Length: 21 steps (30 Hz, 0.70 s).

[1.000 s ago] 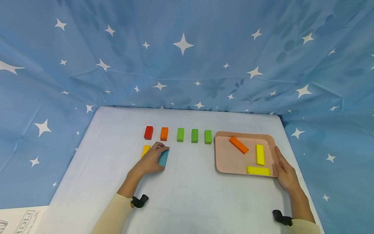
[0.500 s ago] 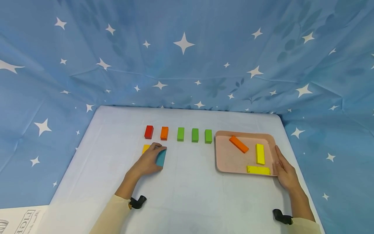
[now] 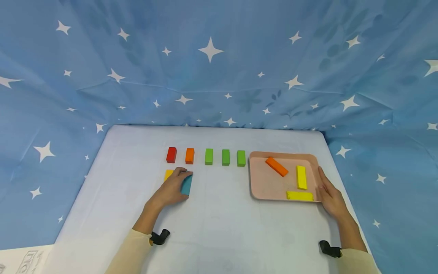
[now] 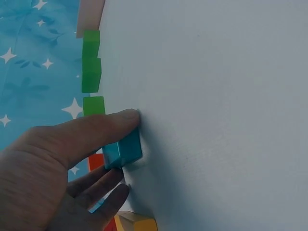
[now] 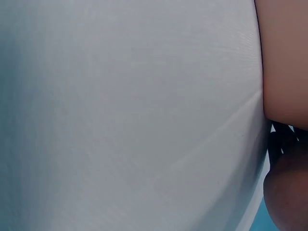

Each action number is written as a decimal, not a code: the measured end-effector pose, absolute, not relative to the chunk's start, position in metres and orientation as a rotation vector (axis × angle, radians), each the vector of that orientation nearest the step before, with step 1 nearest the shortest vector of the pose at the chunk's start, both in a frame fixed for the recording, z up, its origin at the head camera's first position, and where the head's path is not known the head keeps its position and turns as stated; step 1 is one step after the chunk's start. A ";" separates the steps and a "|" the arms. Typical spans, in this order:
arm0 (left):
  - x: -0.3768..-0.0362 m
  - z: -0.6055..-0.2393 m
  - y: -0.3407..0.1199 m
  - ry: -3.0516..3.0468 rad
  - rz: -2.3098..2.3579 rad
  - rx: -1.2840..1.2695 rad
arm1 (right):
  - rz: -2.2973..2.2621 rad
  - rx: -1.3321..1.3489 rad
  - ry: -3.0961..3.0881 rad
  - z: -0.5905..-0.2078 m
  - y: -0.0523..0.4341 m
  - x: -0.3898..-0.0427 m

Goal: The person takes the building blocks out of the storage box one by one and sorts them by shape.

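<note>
From my head view, my left hand (image 3: 171,190) lies on the white desk (image 3: 219,228) with its grip pinching the teal block (image 3: 187,185), thumb on the far end and fingers curled along its left side; the block sits on the desk just right of a yellow-orange block (image 3: 168,174) and below the back row of a red block (image 3: 171,155), an orange block (image 3: 189,156) and three green blocks (image 3: 224,157). Compared with a second ago, the teal block has slid a little toward the back row and stands squarer to it, with my hand over it throughout, so I judge I am nudging it into line rather than lifting it. My right hand (image 3: 328,196) rests with straight fingers against the right rim of the pink tray (image 3: 254,190), as before; the tray holds an orange bar (image 3: 277,166) and two yellow bars (image 3: 301,177), unmoved. In the left wrist view, my thumb (image 4: 103,127) presses on top of the teal block (image 4: 126,150) while the fingers (image 4: 103,192) curl at its other side, the green blocks (image 4: 90,72) lined up beyond it. In the right wrist view I see only the desk (image 5: 125,115), the tray's edge (image 5: 284,57) and a bit of my hand (image 5: 286,197); how the grip lies there I cannot tell from this view.
</note>
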State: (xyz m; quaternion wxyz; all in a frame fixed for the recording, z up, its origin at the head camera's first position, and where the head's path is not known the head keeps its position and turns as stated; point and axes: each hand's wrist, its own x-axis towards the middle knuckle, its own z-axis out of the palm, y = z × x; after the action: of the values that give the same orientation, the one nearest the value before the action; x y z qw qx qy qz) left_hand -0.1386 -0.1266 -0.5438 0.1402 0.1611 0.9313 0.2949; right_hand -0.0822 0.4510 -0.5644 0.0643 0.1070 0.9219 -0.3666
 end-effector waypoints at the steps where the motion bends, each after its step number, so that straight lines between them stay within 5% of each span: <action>1: -0.139 -0.543 -0.127 2.688 0.845 0.465 | -1.101 0.298 2.788 -0.564 0.452 -0.083; 21: -0.152 -0.503 -0.111 2.740 0.870 0.711 | -0.848 -0.167 2.994 -0.555 0.471 -0.083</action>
State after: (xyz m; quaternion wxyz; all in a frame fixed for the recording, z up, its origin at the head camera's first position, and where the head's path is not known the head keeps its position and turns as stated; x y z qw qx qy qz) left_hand -0.1517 -0.1114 -0.5035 0.0897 0.2391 0.9215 0.2927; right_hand -0.0831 0.4708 -0.5555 0.0128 -0.0534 0.9607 -0.2721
